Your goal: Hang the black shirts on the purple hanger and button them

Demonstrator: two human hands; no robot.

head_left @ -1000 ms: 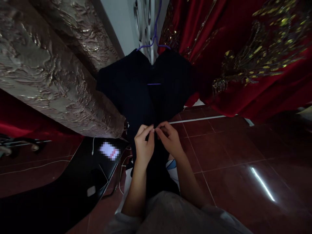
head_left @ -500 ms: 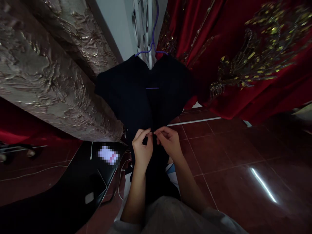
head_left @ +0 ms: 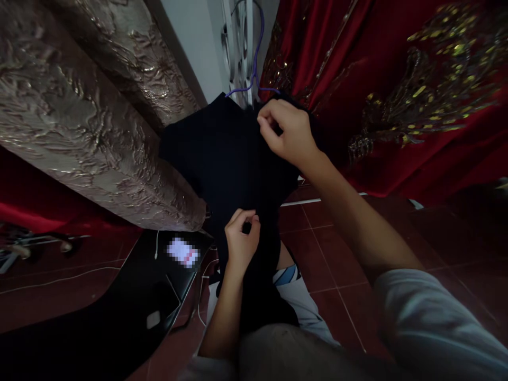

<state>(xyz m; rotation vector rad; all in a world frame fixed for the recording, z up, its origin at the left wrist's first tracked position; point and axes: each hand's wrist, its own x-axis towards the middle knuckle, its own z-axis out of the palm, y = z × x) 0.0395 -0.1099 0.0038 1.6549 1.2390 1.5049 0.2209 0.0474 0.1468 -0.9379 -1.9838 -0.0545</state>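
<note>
Lifted higher, the right hand [head_left: 291, 132] pinches, like the left hand [head_left: 241, 243], on what I can't tell; tugging could slip the navy garment [head_left: 222, 148] off its purple hanger [head_left: 254, 79].

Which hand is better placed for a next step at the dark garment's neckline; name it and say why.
Probably the right. The right hand is high on the dark garment, just below the purple hanger, and curled into a pinch; the left hand is much lower down the front.
</note>
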